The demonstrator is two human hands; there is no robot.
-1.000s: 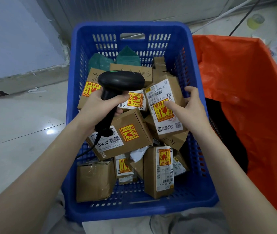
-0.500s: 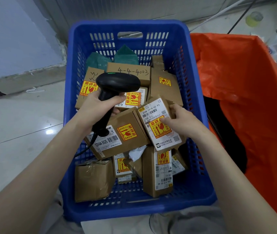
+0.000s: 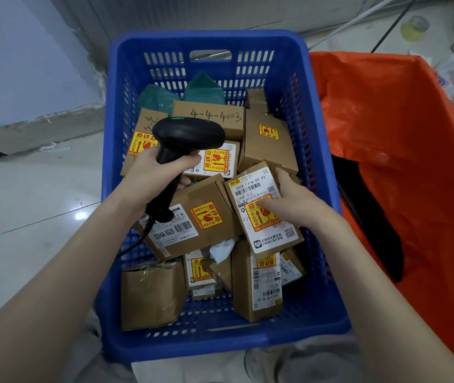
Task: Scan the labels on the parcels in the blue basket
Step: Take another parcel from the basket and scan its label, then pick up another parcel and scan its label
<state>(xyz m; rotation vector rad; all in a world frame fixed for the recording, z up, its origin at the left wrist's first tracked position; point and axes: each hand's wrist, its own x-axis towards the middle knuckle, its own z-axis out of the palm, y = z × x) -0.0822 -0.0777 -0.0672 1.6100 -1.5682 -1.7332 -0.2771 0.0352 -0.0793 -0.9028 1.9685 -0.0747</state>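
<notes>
A single head-worn view looks steeply down and forward, close over the blue basket [image 3: 314, 150], with floor tiles [image 3: 26, 205] at left.

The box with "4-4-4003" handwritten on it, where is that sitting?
That box lies toward the far end of the blue basket, just beyond the black scanner in the left hand, in front of two green packets.
</notes>
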